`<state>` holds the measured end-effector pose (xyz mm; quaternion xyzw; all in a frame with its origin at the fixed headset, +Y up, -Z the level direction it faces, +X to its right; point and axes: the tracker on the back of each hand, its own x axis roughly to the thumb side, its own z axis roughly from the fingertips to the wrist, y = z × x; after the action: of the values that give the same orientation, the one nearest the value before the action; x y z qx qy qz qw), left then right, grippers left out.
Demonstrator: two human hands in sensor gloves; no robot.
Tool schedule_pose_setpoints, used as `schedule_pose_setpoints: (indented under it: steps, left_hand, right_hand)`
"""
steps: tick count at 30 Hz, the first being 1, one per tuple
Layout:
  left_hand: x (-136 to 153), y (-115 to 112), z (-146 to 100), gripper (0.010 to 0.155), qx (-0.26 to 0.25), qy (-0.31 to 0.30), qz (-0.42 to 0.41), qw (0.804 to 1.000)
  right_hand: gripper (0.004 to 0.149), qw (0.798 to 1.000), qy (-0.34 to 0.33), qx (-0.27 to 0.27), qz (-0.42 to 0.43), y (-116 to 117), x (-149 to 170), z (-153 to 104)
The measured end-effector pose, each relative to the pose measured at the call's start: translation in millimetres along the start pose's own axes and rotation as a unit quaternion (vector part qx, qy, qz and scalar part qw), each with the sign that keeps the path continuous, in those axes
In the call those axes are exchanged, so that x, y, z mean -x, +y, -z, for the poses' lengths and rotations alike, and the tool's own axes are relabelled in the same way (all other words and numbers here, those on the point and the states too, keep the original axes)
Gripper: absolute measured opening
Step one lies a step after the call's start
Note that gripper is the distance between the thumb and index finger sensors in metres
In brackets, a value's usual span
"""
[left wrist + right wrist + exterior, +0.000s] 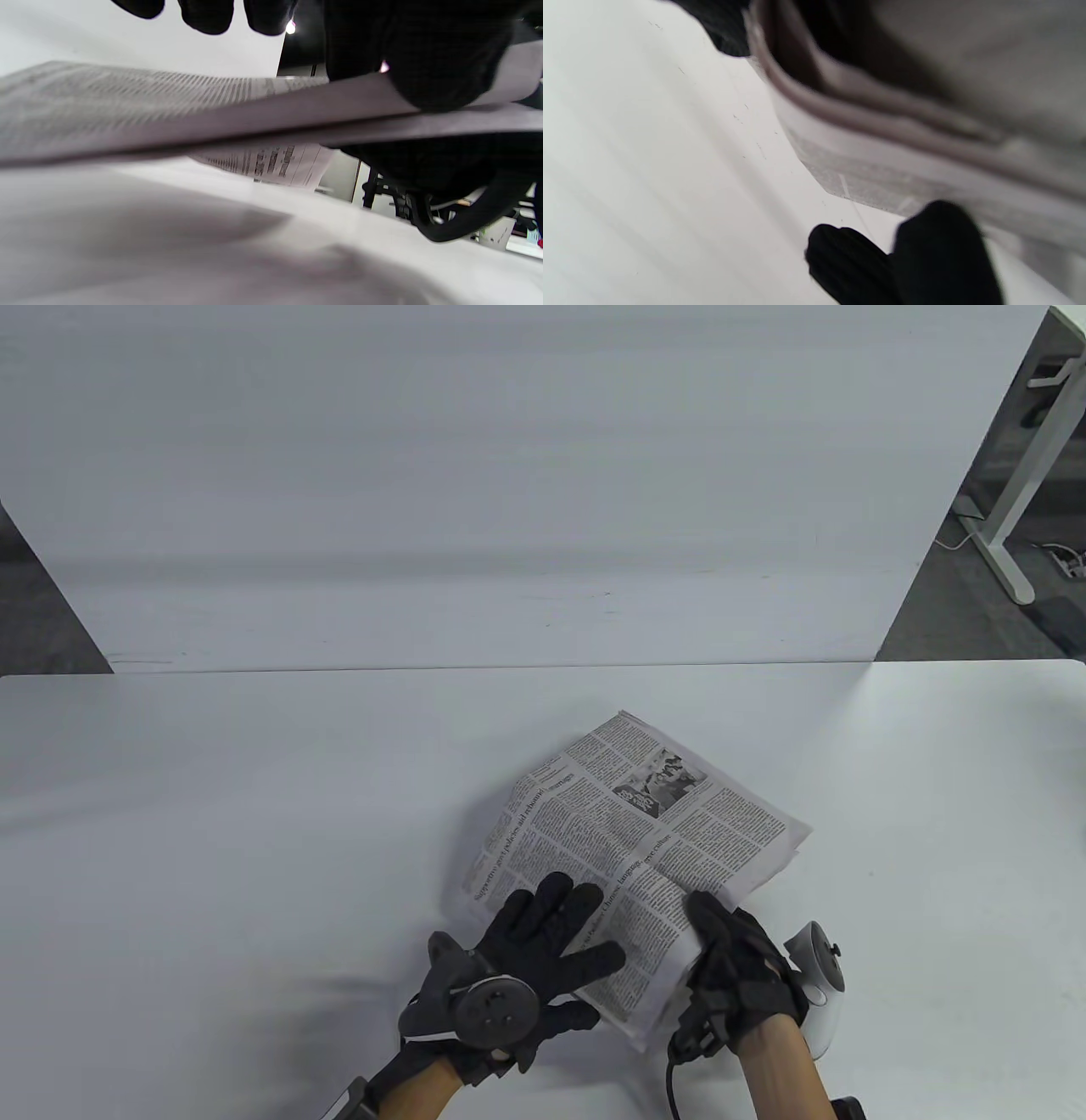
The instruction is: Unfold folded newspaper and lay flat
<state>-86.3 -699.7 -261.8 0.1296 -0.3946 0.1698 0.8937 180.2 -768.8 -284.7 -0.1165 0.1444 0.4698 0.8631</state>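
Observation:
A folded newspaper lies tilted on the white table, its near corner lifted. My left hand rests with spread fingers on the paper's near left part. My right hand grips the paper's near right edge, thumb on top and fingers underneath. In the left wrist view the paper's raised edge hangs over the table, and my right hand pinches it. In the right wrist view the folded layers show close up with dark fingertips below.
A white panel stands behind the table's far edge. A table leg and cables show on the floor at the far right. Bare tabletop stretches left and right of the paper.

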Motion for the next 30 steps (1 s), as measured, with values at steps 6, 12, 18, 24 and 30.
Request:
schedule_pose_setpoints:
  steps: [6, 12, 18, 24, 30]
  left_hand:
    - [6, 3, 0, 0.036, -0.024, 0.025, -0.084, 0.996]
    - [45, 6, -10, 0.039, -0.086, 0.171, -0.354, 0.915]
    - [76, 4, -28, 0.04, -0.143, 0.264, -0.537, 0.789]
    - [99, 24, -43, 0.04, -0.229, 0.249, -0.647, 0.684]
    - [144, 54, -88, 0.039, -0.388, 0.303, -0.579, 0.65]
  right_hand:
    - [0.051, 1.0, 0.008, -0.019, 0.007, 4, 1, 0]
    - [0.082, 0.994, -0.021, -0.097, -0.046, 15, -7, 2]
    - [0.098, 0.987, -0.026, -0.117, -0.103, 21, -13, 0]
    - [0.055, 0.975, -0.035, 0.038, -0.218, 11, -22, -7]
    - [0.05, 0.979, -0.03, 0.078, -0.184, -10, -26, -6]
